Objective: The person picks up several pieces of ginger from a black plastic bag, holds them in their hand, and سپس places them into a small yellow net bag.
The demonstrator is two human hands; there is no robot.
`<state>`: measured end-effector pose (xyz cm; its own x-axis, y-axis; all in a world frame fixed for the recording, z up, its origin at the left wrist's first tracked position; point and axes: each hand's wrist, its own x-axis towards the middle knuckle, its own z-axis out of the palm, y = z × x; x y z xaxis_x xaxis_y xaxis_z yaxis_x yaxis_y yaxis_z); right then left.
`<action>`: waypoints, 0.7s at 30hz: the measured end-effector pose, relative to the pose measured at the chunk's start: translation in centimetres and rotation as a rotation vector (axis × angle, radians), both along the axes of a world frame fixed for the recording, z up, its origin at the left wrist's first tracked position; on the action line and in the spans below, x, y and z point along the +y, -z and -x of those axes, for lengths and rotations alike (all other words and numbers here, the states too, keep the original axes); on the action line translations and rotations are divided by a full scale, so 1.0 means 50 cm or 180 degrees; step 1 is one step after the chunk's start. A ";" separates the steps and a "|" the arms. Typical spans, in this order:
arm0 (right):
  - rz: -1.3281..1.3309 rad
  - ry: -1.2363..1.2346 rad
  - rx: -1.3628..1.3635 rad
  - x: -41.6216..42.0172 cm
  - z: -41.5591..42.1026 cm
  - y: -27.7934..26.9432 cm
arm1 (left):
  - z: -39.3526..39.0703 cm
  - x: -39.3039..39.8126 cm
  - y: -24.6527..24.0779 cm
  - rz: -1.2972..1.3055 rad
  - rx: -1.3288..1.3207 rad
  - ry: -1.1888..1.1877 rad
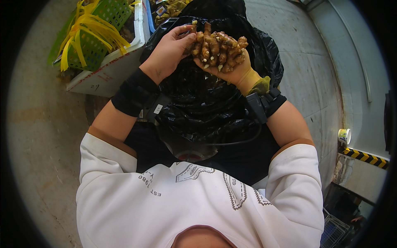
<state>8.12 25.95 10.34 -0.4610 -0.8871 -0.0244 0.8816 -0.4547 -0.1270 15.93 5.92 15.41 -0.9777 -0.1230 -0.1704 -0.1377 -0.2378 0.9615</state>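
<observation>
A large hand of ginger root (217,48), brown with pale bud tips, is held above a black plastic bag (204,99). My left hand (173,46) pinches the ginger's left end between thumb and fingers. Under its right part, my right hand (238,69) supports the root on palm and fingers. Yellow netting (261,86) is bunched around my right wrist. Black bands with small devices sit on both wrists. Shiny folds of the bag spread below the hands, and its contents are hard to make out.
At the upper left, a white foam box (105,73) carries a green plastic basket (93,46) draped with yellow strips (82,29). Behind it, a blue crate (151,18) holds more ginger (173,11). A small tub (343,136) stands by the wall at right, near black-and-yellow striped edging (366,157).
</observation>
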 end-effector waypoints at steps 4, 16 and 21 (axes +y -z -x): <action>0.0070 0.0007 -0.0086 -0.007 0.005 -0.004 | 0.002 0.006 -0.007 -0.0301 0.0026 -0.0375; -0.0012 -0.0046 -0.0015 -0.012 -0.004 -0.014 | -0.002 0.025 -0.050 0.0564 0.1135 -0.0467; 0.0119 -0.0311 0.0113 -0.006 -0.010 -0.013 | -0.005 0.080 -0.049 0.1058 0.1181 -0.0182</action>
